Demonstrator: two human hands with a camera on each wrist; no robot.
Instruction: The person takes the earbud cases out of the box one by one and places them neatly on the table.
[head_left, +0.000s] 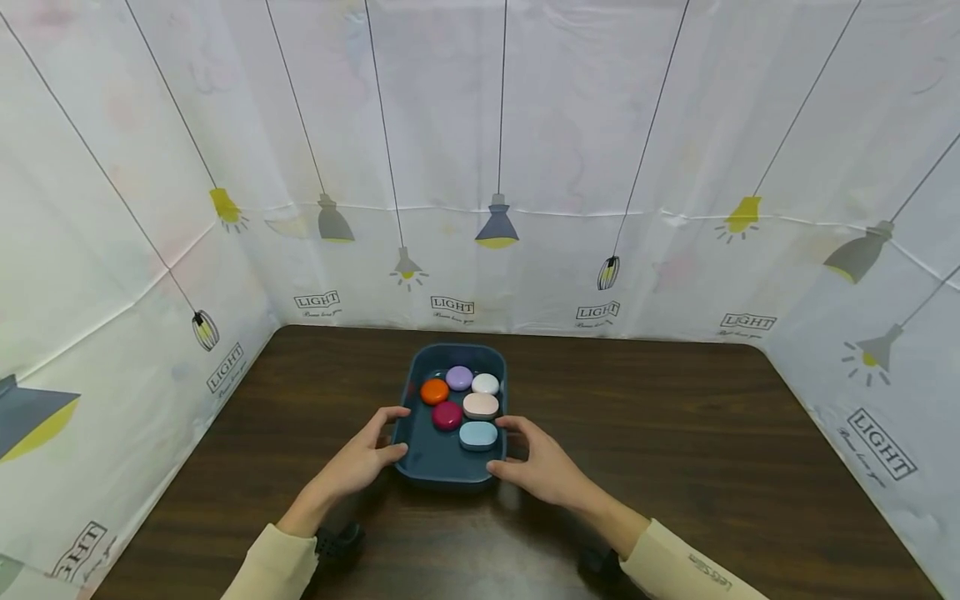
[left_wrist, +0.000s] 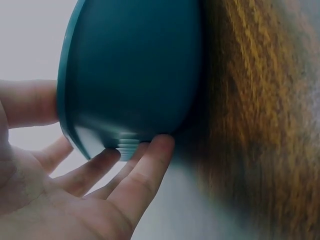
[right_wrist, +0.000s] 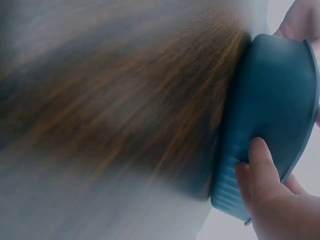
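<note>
A dark blue rectangular tray (head_left: 429, 461) with rounded corners sits on the table between both hands. My left hand (head_left: 358, 460) holds its left side, thumb and fingertips at the rim and wall. On the opposite side my right hand (head_left: 549, 468) grips the right wall, fingers along the ribbed outside in the right wrist view. Inside lie smooth rounded pieces: a lilac one (head_left: 459, 377), a white one (head_left: 485, 383), an orange one (head_left: 434, 391), a pale pink oval (head_left: 481, 406), a crimson one (head_left: 447, 416) and a light blue oval (head_left: 477, 435).
The dark wooden table (head_left: 660, 433) extends on both sides of the tray. A white sheet (head_left: 442, 125) printed with hanging lamps rises along its back and sides. Black wrist straps (head_left: 339, 540) show beneath the cream sleeves (head_left: 277, 567).
</note>
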